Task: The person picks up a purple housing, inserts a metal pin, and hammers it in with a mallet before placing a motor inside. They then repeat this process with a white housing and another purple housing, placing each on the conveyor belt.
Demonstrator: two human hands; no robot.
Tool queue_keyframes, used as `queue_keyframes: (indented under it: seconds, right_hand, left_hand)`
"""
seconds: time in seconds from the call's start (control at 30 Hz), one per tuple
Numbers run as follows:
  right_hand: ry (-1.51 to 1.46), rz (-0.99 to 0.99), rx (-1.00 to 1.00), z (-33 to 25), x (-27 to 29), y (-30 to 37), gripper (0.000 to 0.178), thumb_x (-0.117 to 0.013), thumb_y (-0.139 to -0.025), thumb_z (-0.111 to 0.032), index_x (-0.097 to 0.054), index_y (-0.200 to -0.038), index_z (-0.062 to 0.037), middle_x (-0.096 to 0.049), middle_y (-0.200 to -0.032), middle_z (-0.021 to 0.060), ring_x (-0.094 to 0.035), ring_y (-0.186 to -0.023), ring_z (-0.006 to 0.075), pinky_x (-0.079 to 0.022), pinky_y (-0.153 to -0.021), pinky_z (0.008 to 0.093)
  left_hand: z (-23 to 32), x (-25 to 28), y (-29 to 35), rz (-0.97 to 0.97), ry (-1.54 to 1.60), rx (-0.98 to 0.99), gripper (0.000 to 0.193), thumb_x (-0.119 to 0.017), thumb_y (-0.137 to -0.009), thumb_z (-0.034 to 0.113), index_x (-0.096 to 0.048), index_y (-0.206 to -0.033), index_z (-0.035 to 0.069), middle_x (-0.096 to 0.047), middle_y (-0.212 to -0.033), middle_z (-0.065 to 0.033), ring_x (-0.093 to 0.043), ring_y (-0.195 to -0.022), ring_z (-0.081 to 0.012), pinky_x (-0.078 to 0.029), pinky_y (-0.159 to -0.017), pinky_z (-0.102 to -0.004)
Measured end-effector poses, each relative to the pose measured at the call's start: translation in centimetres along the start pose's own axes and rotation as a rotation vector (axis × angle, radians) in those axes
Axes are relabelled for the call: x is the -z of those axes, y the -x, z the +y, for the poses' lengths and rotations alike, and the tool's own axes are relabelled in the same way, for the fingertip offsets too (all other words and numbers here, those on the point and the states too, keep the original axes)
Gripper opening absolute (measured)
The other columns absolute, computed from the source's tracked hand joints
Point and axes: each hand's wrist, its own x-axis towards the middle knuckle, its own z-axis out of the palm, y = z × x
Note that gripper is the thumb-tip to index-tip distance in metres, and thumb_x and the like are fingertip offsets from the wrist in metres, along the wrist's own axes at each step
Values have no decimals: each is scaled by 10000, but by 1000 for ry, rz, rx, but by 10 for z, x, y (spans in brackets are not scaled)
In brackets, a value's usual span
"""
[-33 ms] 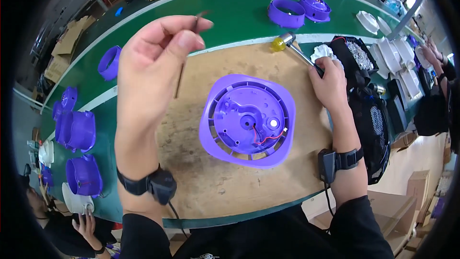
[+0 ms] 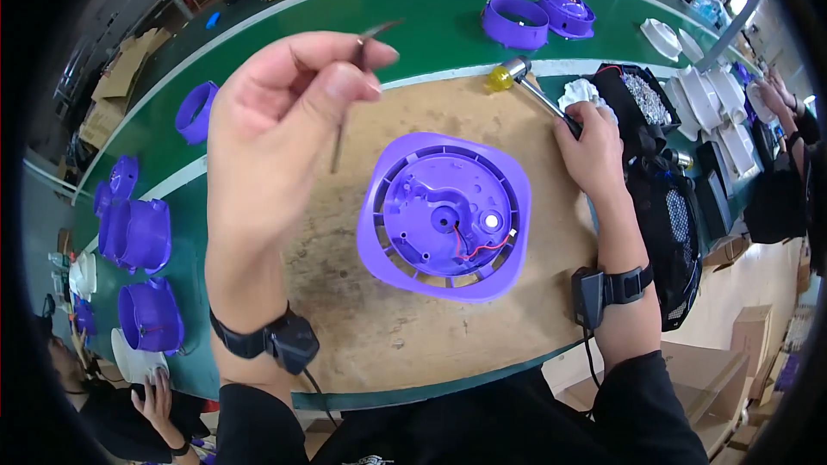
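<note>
The left hand (image 2: 271, 133) is raised over the left part of a tan wooden board (image 2: 362, 327), its grip closed: thumb and fingertips pinch a slim dark metal rod (image 2: 337, 146). One end of the rod hangs below the grip, while the other sticks out above the fingers, slanting up to the right and somewhat blurred.

The right hand (image 2: 590, 151) has its grip wrapped around the black handle of a hammer (image 2: 543, 102) with a metal shaft and a translucent yellow head; that head lies beyond the grip and to its left, near the board's far edge.

Between the two grips, and nearer the body than either, a purple plastic housing (image 2: 445, 198), square with rounded corners and a round slotted recess, sits on the board, touched by neither hand. A thin red wire (image 2: 484, 250) curls inside it.

Just beyond the right grip is a crumpled white cloth or tissue (image 2: 581, 91); to the right of that lies a heap of small silvery metal pieces (image 2: 648, 99). Left of the left grip, on the green counter (image 2: 195, 224), stands a purple plastic ring (image 2: 204, 123). Farther beyond both grips is a second, wider purple ring (image 2: 514, 34).
</note>
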Motion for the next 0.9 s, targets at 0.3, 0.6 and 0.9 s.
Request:
queue_keyframes:
  seconds: [0.3,0.6,0.9]
  right_hand:
    - [0,-39,-24,-6,-3,2,333,-697,-860,-295,-653,-1105,-75,-619,-1068,169,-582,-1052,371,-458,-848,501]
    - [7,-49,-38,-3,-6,0,331,-701,-855,-285,-661,-1119,-89,-623,-1086,164,-581,-1062,374,-457,-867,510]
    - [32,-26,-14,7,-17,-7,255,-695,-869,-270,-697,-1056,-97,-652,-1038,170,-615,-1001,377,-490,-812,521]
  left_hand:
    - [-11,-31,32,-91,332,154,151,-707,-906,62,-619,-1010,-4,-690,-939,-105,-682,-877,-180,-548,-826,-309]
    - [-24,-33,31,-114,256,180,93,-680,-914,17,-626,-987,-4,-702,-974,-116,-690,-895,-183,-555,-849,-312]
    - [-21,-32,28,-248,-217,119,54,-668,-925,7,-626,-954,-13,-696,-981,-97,-684,-927,-169,-548,-856,-305]
